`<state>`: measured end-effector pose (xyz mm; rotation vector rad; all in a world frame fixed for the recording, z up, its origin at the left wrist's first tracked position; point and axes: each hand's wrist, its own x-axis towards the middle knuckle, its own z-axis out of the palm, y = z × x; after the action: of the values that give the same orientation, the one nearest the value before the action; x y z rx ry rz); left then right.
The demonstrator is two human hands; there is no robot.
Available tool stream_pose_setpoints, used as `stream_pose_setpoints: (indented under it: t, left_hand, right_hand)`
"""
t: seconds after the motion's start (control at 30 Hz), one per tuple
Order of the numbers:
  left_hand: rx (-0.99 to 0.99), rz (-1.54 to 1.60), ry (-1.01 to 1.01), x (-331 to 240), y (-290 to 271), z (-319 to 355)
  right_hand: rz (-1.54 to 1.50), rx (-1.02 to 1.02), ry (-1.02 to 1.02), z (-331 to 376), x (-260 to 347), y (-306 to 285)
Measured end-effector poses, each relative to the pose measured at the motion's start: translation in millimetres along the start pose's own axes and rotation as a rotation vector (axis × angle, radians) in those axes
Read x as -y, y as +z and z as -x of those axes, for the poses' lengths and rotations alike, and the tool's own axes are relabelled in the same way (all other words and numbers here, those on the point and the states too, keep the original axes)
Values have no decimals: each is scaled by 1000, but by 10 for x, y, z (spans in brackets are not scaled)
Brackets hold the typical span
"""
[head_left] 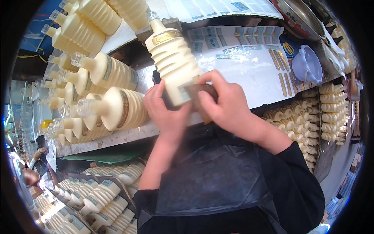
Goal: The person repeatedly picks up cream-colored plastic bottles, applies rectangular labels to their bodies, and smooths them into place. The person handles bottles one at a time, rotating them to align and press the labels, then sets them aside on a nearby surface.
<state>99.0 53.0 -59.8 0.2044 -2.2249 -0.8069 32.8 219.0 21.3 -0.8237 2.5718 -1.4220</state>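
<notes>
A cream ribbed bottle (173,62) with a clear neck and a gold band label lies tilted over the work table, neck pointing up and away. My left hand (165,111) grips its base from the left. My right hand (226,103) holds the base from the right and presses a brown label (198,91) against its lower side. Both forearms come up from the bottom over a black apron (210,175).
Several cream bottles (113,107) lie stacked on the table's left. Label sheets (237,45) cover the table (117,136) at the back right, beside a pale plastic cup (307,64). More bottles fill crates at lower left (101,199) and right (311,121). Another person (37,171) is at far left.
</notes>
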Motion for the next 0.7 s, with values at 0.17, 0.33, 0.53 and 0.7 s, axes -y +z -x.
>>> stream_pose_setpoints:
  t: [0.17, 0.33, 0.53, 0.7]
  left_hand:
    - [-18, -8, -12, -42, 56, 8]
    - [-27, -19, -12, -81, 71, 2]
    - [-17, -10, -8, -47, 60, 1]
    - [-77, -22, 16, -54, 113, 0]
  right_hand:
    - [141, 3, -39, -71, 128, -26]
    - [174, -42, -50, -64, 88, -90]
    - [233, -22, -53, -71, 161, -51]
    - [257, 19, -89, -89, 275, -3]
